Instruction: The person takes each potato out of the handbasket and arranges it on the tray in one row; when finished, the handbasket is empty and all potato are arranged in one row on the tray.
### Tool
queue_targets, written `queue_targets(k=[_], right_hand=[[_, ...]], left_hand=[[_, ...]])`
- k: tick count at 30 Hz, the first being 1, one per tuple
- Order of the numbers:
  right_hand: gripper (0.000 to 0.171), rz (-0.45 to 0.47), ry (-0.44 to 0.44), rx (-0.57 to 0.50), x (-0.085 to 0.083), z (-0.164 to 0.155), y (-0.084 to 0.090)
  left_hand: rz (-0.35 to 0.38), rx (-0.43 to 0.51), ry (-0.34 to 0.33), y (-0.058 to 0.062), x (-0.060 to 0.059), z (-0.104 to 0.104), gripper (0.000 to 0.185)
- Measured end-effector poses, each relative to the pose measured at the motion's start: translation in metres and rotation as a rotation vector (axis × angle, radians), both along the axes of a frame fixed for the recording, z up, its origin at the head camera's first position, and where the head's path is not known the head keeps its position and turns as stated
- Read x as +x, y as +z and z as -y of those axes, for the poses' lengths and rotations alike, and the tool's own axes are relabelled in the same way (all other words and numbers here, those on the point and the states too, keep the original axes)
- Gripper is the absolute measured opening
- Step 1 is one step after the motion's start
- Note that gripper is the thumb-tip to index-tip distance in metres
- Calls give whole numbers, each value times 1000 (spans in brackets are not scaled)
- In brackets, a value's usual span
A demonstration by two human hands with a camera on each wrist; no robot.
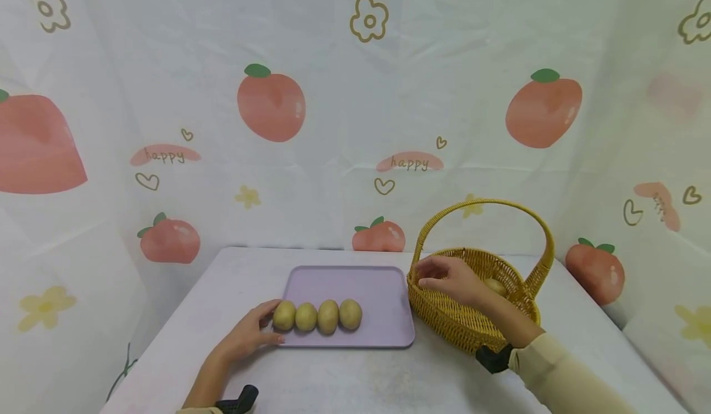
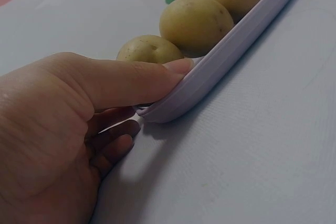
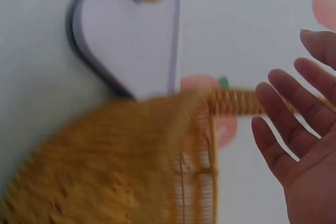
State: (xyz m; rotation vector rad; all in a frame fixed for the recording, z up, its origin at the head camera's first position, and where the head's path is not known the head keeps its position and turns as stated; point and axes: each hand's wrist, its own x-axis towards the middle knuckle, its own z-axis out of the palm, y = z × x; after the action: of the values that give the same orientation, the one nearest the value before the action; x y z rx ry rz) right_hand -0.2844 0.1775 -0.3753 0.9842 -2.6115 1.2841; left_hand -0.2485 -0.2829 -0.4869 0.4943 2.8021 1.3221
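Note:
My left hand (image 1: pixel 252 334) holds the front left corner of a lilac tray (image 1: pixel 383 315). In the left wrist view the thumb (image 2: pixel 152 74) lies over the tray's rim, beside the nearest potato (image 2: pixel 149 50), with the other fingers bent around the corner. Several yellowish potatoes (image 1: pixel 328 316) sit in a row along the tray's front. Over the left part of a woven basket (image 1: pixel 444 321) is my right hand (image 1: pixel 455 278), empty, its fingers spread apart in the right wrist view. Inside the basket, toward its right side, lies a potato (image 1: pixel 496 287), partly hidden by the arm.
The basket's tall arched handle (image 1: pixel 489 202) rises behind the right hand, and the basket stands close to the tray's right edge. Both are on a white-covered table (image 1: pixel 344 377). A fruit-printed curtain (image 1: pixel 333 204) hangs behind and at both sides.

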Motion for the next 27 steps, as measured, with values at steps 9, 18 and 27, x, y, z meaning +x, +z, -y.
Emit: queue_targets(k=[9,18,27], right_hand=[[25,-4,-168,63,-23,-41,5],[45,111,-317,171,-40,-72,-3],[62,299,-356,368,-51,-93,-18]], left_hand=[[39,38,30,-1,0,-1,87],[9,34,2,-3,0,0,86],[11,34,6,-2,0,0,85]])
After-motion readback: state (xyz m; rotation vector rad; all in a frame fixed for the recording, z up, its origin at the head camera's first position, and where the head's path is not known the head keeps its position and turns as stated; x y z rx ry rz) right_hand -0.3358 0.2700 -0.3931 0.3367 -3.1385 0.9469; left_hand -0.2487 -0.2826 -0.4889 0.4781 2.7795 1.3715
